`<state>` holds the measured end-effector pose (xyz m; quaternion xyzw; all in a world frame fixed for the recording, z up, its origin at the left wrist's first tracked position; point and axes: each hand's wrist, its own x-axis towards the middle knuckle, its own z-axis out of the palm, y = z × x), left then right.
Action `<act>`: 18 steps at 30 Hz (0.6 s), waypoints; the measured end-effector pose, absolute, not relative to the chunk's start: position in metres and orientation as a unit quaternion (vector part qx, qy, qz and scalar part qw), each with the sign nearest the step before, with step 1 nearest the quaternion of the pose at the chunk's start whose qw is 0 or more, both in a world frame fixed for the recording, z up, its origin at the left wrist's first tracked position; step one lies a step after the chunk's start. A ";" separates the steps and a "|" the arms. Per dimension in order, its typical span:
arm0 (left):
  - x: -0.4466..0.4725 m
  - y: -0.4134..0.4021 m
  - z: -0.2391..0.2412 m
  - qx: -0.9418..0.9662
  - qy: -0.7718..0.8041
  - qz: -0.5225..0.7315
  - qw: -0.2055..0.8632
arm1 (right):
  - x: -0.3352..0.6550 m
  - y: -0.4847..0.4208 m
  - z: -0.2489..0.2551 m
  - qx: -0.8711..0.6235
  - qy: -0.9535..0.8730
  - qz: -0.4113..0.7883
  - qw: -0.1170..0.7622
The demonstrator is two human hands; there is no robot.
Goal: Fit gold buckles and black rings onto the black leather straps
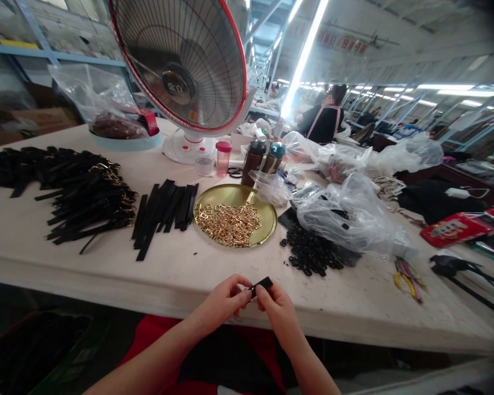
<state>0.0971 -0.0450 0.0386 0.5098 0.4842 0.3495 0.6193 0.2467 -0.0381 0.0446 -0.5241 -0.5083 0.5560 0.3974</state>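
I obs. L hand [234, 296] and R hand [273, 297] pinched nearly closed, thumbs vs. fingers, both gripping one blk strap pc. [264, 283]; finer detail too small for me to tell. Loc.: at near edge of table [214, 264], ctr. Gold buckles [233, 227] in brass tray [267, 219] beyond, btwn flat blk straps [167, 206] (L) and heap of blk loops [313, 255] (R). Pliers [410, 281] lie farther R. Fan [181, 66] stands behind tray, toward L.

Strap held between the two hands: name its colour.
Black; the strap shows best in the head view.
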 end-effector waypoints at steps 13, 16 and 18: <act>0.097 -0.047 0.045 0.516 0.486 0.344 0.616 | 0.245 -0.039 0.052 -0.513 -0.443 0.616 0.402; 0.097 -0.047 0.046 0.518 0.487 0.340 0.616 | 0.246 -0.039 0.055 -0.511 -0.483 0.598 0.384; 0.097 -0.047 0.047 0.511 0.498 0.337 0.614 | 0.246 -0.038 0.056 -0.511 -0.495 0.593 0.378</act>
